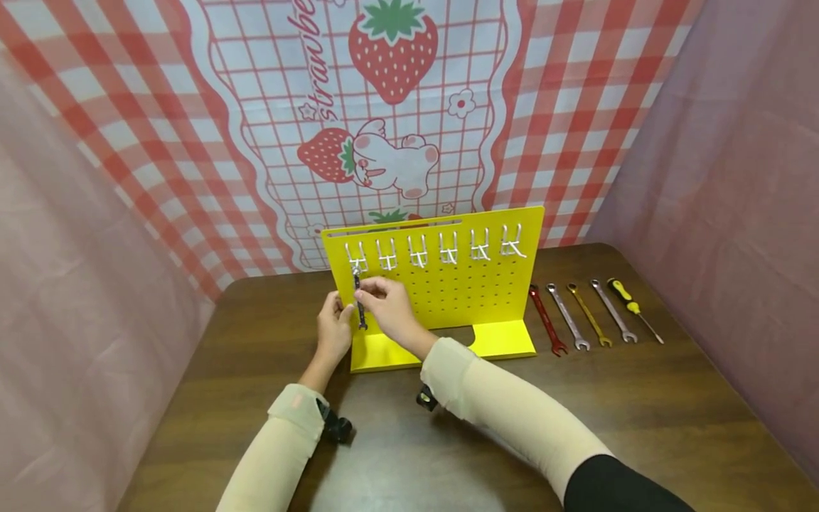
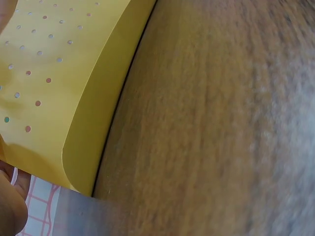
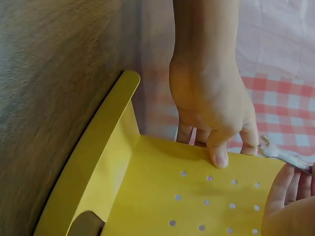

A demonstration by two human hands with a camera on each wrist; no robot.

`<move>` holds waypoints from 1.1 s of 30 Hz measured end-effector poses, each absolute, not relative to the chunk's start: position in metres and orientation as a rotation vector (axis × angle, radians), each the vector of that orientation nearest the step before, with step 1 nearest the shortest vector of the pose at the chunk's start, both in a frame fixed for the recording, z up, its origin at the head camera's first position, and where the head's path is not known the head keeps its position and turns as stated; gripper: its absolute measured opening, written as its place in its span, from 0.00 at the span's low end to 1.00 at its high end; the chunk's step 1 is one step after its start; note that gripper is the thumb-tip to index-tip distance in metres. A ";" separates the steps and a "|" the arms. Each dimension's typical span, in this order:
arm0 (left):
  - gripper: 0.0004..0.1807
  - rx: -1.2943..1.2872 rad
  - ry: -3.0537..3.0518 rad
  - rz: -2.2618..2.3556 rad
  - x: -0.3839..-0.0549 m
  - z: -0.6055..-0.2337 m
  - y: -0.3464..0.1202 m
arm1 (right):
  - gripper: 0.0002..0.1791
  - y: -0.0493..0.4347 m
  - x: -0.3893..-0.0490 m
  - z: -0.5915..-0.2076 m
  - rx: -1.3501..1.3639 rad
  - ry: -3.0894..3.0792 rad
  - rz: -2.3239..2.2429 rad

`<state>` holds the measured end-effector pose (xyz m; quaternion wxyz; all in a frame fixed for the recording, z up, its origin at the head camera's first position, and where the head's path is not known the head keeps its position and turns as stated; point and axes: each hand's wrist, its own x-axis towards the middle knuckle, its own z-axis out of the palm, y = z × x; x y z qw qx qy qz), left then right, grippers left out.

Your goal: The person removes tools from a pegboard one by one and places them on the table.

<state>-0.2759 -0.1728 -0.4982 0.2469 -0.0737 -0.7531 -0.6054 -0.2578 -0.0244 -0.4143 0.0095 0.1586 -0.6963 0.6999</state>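
A combination wrench (image 1: 361, 313) with a dark shaft hangs upright before the left end of a yellow pegboard (image 1: 441, 288). My right hand (image 1: 392, 311) pinches it by the shaft, and its ring end is at the leftmost white hook (image 1: 360, 257); whether it rests on the hook cannot be told. At the board's left edge, my left hand (image 1: 334, 333) grips the panel, thumb on the front and fingers behind, as the right wrist view also shows on that hand (image 3: 216, 108). The wrench's open end (image 3: 270, 147) points past the board edge there.
Several more white double hooks (image 1: 448, 249) line the board's top. Right of the board lie a red wrench (image 1: 546, 320), two silver wrenches (image 1: 568, 316), a gold wrench (image 1: 590, 315) and a yellow-black screwdriver (image 1: 633, 307). A checked cloth (image 1: 569, 107) hangs behind the wooden table (image 1: 397, 441).
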 end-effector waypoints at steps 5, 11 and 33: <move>0.11 -0.190 -2.060 -1.664 -0.277 -0.498 -0.173 | 0.11 -0.016 -0.251 -0.411 0.586 -2.209 2.099; 0.11 -0.152 -2.087 -1.667 -0.270 -0.489 -0.170 | 0.12 -0.010 -0.245 -0.407 0.679 -2.205 2.074; 0.09 -0.158 -2.112 -1.620 -0.273 -0.497 -0.171 | 0.08 0.085 -0.210 -0.381 0.746 -2.266 1.948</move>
